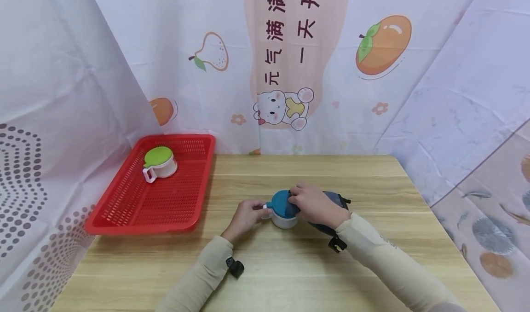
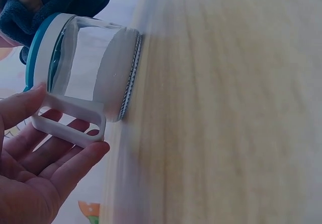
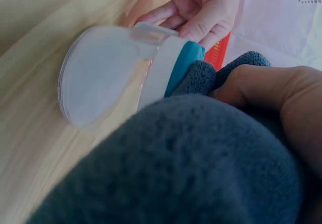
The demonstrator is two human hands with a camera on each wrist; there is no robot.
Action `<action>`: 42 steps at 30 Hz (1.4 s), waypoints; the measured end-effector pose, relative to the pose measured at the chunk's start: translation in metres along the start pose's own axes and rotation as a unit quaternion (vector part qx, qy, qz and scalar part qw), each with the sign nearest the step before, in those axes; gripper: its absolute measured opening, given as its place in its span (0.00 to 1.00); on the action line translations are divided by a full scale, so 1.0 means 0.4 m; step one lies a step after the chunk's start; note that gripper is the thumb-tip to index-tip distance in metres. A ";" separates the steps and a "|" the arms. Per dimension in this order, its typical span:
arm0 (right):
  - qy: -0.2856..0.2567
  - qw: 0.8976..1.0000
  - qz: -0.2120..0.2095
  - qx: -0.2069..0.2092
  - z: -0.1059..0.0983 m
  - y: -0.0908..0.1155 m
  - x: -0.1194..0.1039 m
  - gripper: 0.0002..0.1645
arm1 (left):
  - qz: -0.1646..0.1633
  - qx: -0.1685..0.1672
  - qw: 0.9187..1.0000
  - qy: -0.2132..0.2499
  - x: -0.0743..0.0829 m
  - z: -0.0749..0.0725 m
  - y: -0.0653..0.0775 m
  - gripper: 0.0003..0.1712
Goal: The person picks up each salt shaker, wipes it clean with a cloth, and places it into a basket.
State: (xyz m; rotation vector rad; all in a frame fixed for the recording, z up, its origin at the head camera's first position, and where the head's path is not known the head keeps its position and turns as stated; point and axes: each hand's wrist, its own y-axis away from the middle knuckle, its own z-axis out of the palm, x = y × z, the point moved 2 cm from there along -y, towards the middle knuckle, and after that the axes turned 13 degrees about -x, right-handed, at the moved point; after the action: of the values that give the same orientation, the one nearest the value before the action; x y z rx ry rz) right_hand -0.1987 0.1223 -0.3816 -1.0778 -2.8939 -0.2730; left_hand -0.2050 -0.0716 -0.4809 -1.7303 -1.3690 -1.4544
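A seasoning jar with a clear body, white collar and teal lid stands upright on the wooden table. My left hand holds its white side handle, with the thumb near the collar and the fingers around the loop. From the other side, my right hand grips a dark blue-grey cloth and presses a fold of it onto the lid. The rest of the cloth hangs beneath and behind the right hand, hiding part of the lid in the head view.
On the left side is a red perforated basket. In its back part sits a similar jar with a green lid and white handle. A printed curtain hangs along the table's far edge.
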 end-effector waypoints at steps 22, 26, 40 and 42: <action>0.008 0.999 -0.032 0.021 -0.007 -0.045 -0.047 0.13 | 0.006 0.002 1.000 -0.020 0.009 -0.009 0.002 0.12; 0.007 1.000 -0.029 0.010 -0.014 -0.057 -0.051 0.13 | 0.007 0.001 1.000 -0.026 0.007 -0.010 -0.002 0.10; -0.011 1.000 -0.006 -0.015 -0.028 -0.098 -0.056 0.15 | 0.050 0.002 0.995 -0.085 0.010 -0.014 -0.002 0.03; -0.014 1.000 -0.004 -0.015 -0.030 -0.103 -0.056 0.15 | 0.053 0.002 0.995 -0.087 0.010 -0.014 -0.002 0.03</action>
State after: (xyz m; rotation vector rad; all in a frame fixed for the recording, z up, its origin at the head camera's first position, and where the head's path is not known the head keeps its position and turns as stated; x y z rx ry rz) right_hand -0.2090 0.0750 -0.3782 -1.0834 -2.9283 -0.3045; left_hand -0.2083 -0.0748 -0.4757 -1.9347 -1.3424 -1.2689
